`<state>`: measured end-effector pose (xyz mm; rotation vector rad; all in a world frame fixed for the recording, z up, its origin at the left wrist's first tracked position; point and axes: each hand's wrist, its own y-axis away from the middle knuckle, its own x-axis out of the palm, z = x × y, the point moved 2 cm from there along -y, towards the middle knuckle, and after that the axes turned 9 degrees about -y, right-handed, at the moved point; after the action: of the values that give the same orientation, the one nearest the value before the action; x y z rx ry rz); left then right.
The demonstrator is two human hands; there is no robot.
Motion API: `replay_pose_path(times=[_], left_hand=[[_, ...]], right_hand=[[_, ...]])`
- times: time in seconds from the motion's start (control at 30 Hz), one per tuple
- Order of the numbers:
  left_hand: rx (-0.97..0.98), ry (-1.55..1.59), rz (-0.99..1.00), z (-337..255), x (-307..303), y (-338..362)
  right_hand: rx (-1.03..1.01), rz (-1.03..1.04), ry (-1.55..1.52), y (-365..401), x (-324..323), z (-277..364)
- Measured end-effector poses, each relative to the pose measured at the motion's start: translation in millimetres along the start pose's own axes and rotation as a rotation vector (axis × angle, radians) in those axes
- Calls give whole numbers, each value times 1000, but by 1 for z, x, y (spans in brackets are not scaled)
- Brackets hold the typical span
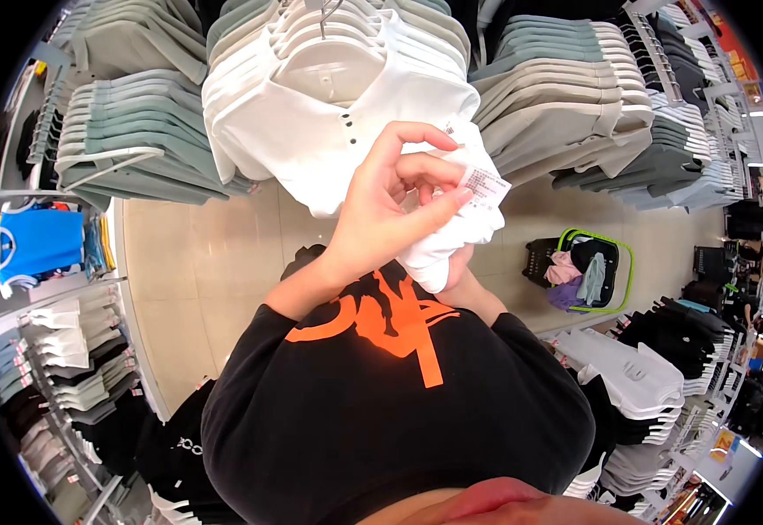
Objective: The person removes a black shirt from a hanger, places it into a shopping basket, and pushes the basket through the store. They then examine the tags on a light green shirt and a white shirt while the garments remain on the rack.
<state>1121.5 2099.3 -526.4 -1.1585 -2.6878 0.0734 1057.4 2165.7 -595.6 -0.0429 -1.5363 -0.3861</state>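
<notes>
A white polo shirt point(311, 122) with dark buttons hangs at the front of the rack before me. Its lower part is gathered up towards me, turned so the inside shows. My left hand point(399, 188) pinches a small white care label point(485, 185) with printed text between thumb and fingers. Beneath the bunched white cloth, my right hand point(462, 269) grips the shirt from below; most of its fingers are hidden by the fabric.
Grey-green shirts point(136, 122) hang to the left and beige shirts point(556, 114) to the right. A shopping basket point(631, 271) with a green rim and clothes in it stands on the tiled floor point(198, 289). Racks of black and white garments point(626, 372) stand behind me.
</notes>
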Motion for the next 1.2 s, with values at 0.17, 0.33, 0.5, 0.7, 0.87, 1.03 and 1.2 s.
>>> replay_pose_path(times=[0.17, 0.33, 0.5, 0.7, 0.87, 1.03, 1.2], left_hand=[[23, -60, -26, -3, -1, 2], [37, -77, -63, -2, -6, 7], [68, -113, -95, -4, -10, 9], [97, -159, -117, 1, -12, 7], [113, -333, 14, 32, -32, 8], [-198, -597, 194, 98, -55, 16], [-314, -906, 198, 177, -60, 32]], right_hand=[[-1, 17, 107, -2, -4, 3], [13, 42, 183, -4, -10, 0], [17, 78, 260, -8, -15, -3], [24, 177, 344, -13, -27, -3], [410, 254, -312, -16, -32, 1], [151, -174, 430, -7, -92, 21], [-343, -107, 1669, 3, -154, 35]])
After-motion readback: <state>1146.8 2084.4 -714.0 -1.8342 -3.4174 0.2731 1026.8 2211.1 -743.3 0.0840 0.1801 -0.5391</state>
